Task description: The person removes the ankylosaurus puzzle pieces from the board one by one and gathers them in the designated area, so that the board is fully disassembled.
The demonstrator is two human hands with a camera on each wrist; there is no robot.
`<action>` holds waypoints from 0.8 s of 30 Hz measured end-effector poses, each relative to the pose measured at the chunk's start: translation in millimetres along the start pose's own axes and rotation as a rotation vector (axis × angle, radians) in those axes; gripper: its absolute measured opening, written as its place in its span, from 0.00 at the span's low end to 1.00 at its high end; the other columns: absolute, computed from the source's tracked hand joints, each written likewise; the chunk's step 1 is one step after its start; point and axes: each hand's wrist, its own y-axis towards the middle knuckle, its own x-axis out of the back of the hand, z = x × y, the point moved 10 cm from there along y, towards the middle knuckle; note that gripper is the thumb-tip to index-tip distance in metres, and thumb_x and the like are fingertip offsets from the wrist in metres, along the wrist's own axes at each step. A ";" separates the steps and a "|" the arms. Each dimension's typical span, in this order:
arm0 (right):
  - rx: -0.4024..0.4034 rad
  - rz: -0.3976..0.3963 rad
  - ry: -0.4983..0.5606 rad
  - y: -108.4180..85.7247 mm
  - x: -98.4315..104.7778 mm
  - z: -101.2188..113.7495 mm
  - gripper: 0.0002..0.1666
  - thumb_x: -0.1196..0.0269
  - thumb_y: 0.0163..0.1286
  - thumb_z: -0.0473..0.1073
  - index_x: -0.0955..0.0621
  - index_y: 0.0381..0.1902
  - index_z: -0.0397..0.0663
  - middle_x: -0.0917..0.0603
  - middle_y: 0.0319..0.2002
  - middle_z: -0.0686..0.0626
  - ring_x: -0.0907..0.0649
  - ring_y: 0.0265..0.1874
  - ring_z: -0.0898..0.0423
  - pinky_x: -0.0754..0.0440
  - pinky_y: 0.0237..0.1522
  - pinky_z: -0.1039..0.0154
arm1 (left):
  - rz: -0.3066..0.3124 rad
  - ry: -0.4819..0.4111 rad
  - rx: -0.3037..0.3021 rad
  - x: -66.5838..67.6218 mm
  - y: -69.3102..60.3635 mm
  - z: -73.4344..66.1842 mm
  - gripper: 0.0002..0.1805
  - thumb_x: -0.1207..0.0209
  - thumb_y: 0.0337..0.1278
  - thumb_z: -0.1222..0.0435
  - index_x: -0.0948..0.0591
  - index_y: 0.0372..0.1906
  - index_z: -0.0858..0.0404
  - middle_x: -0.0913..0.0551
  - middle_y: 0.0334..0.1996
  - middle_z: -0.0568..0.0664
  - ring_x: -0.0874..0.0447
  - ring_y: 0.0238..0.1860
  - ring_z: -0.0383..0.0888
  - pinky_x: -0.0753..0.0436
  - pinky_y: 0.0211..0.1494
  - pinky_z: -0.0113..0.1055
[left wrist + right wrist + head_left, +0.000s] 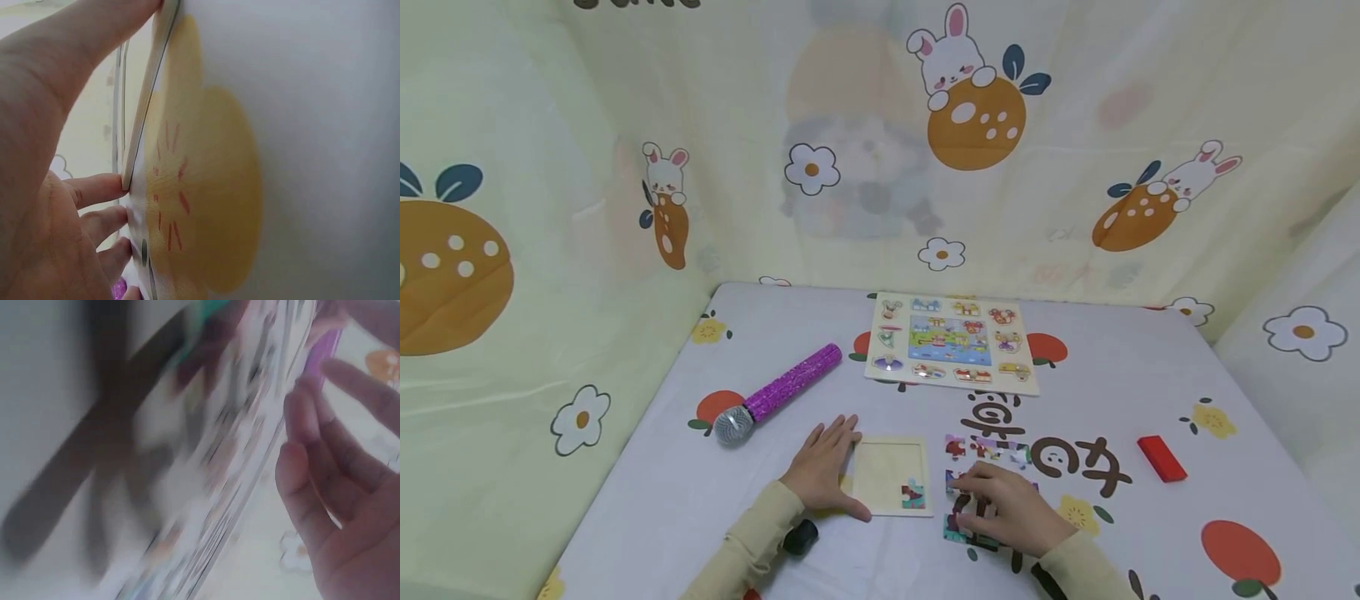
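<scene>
My left hand [823,467] rests spread at the left side of a shallow wooden puzzle tray [862,442], its thumb by the lower edge. In the left wrist view, a fingertip [103,189] touches the tray's rim [144,112]. One colourful jigsaw piece [913,494] lies in the tray's lower right corner. My right hand [1015,510] hovers over several loose jigsaw pieces [955,447] right of the tray, thumb and index finger apart. The right hand [356,506] hides some pieces, and no piece shows in its grasp; the pieces are blurred in the right wrist view.
A purple glittery microphone [793,383] lies at the back left. Behind the tray is a pegged picture board [951,377]. To the far right sits a red block [1162,458]. Printed curtains [865,250] enclose the table's back and sides.
</scene>
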 end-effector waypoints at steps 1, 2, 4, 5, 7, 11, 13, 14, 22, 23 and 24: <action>0.016 -0.011 -0.034 4.7 -2.1 5.5 0.22 0.31 0.60 0.50 0.17 0.52 0.50 0.20 0.42 0.55 0.22 0.36 0.61 0.19 0.35 0.65 | 0.001 0.000 0.002 -0.2 0.2 -0.1 0.66 0.29 0.19 0.31 0.36 0.69 0.64 0.50 0.76 0.57 0.56 0.76 0.54 0.57 0.78 0.52; 0.029 -0.019 -0.065 9.7 -4.7 10.9 0.22 0.31 0.60 0.49 0.17 0.52 0.50 0.20 0.44 0.53 0.21 0.40 0.59 0.18 0.40 0.62 | 0.005 0.002 0.004 -1.0 0.4 0.1 0.66 0.29 0.19 0.31 0.36 0.69 0.64 0.50 0.76 0.57 0.56 0.76 0.54 0.57 0.78 0.51; 0.047 -0.023 -0.120 18.3 -11.1 19.7 0.22 0.31 0.60 0.49 0.17 0.52 0.51 0.20 0.49 0.50 0.21 0.47 0.53 0.18 0.48 0.53 | 0.006 0.003 0.006 -1.8 0.5 -0.2 0.66 0.29 0.19 0.31 0.36 0.69 0.64 0.50 0.76 0.57 0.56 0.76 0.54 0.57 0.78 0.51; 0.053 -0.018 -0.143 22.0 -14.6 23.3 0.22 0.32 0.60 0.49 0.17 0.52 0.52 0.21 0.51 0.48 0.22 0.50 0.50 0.20 0.51 0.50 | 0.006 0.001 0.005 -2.2 0.6 -0.2 0.66 0.29 0.19 0.31 0.36 0.69 0.64 0.50 0.76 0.56 0.56 0.76 0.54 0.57 0.78 0.51; 0.062 -0.008 -0.176 28.2 -20.5 29.2 0.21 0.32 0.60 0.49 0.17 0.52 0.53 0.21 0.51 0.47 0.22 0.52 0.48 0.22 0.54 0.47 | 0.004 0.006 0.006 -2.8 0.6 -0.2 0.66 0.29 0.19 0.31 0.36 0.69 0.64 0.50 0.76 0.56 0.56 0.76 0.53 0.57 0.78 0.51; 0.087 -0.009 -0.247 35.5 -26.8 37.7 0.19 0.32 0.59 0.49 0.16 0.49 0.53 0.20 0.48 0.49 0.22 0.48 0.51 0.22 0.55 0.50 | -0.004 0.011 0.002 -3.2 0.3 -0.1 0.66 0.30 0.19 0.30 0.36 0.69 0.63 0.50 0.76 0.55 0.56 0.76 0.53 0.57 0.78 0.50; 0.099 -0.018 -0.272 38.5 -27.5 40.9 0.19 0.31 0.57 0.49 0.15 0.47 0.53 0.19 0.45 0.51 0.23 0.44 0.54 0.21 0.52 0.53 | -0.010 0.013 0.001 -2.9 0.3 0.5 0.66 0.30 0.19 0.30 0.36 0.69 0.63 0.49 0.76 0.55 0.56 0.76 0.53 0.57 0.78 0.50; 0.105 -0.024 -0.274 39.8 -27.3 42.5 0.19 0.30 0.56 0.48 0.15 0.47 0.53 0.19 0.44 0.52 0.23 0.42 0.55 0.20 0.50 0.54 | -0.013 0.013 0.000 -2.6 0.2 0.7 0.66 0.30 0.19 0.30 0.36 0.69 0.63 0.49 0.76 0.55 0.56 0.76 0.53 0.56 0.78 0.51; 0.096 -0.011 -0.193 46.0 -26.4 46.6 0.25 0.29 0.52 0.42 0.17 0.51 0.51 0.20 0.36 0.53 0.24 0.33 0.59 0.22 0.34 0.64 | -0.033 0.005 -0.018 1.0 -0.3 0.5 0.66 0.29 0.19 0.30 0.35 0.68 0.64 0.48 0.75 0.56 0.54 0.76 0.54 0.55 0.78 0.52; 0.078 0.004 -0.183 46.8 -27.4 44.9 0.25 0.29 0.52 0.42 0.17 0.51 0.51 0.21 0.36 0.53 0.25 0.33 0.59 0.22 0.33 0.64 | -0.032 0.002 -0.018 1.3 -0.5 0.4 0.65 0.29 0.19 0.31 0.35 0.68 0.64 0.48 0.75 0.56 0.54 0.76 0.54 0.55 0.78 0.52; 0.060 0.018 -0.172 47.5 -28.4 43.2 0.25 0.29 0.52 0.42 0.18 0.51 0.52 0.21 0.37 0.53 0.25 0.32 0.60 0.22 0.33 0.64 | -0.031 -0.001 -0.018 1.2 -0.5 0.5 0.65 0.29 0.19 0.31 0.35 0.68 0.64 0.48 0.75 0.56 0.54 0.76 0.54 0.55 0.78 0.52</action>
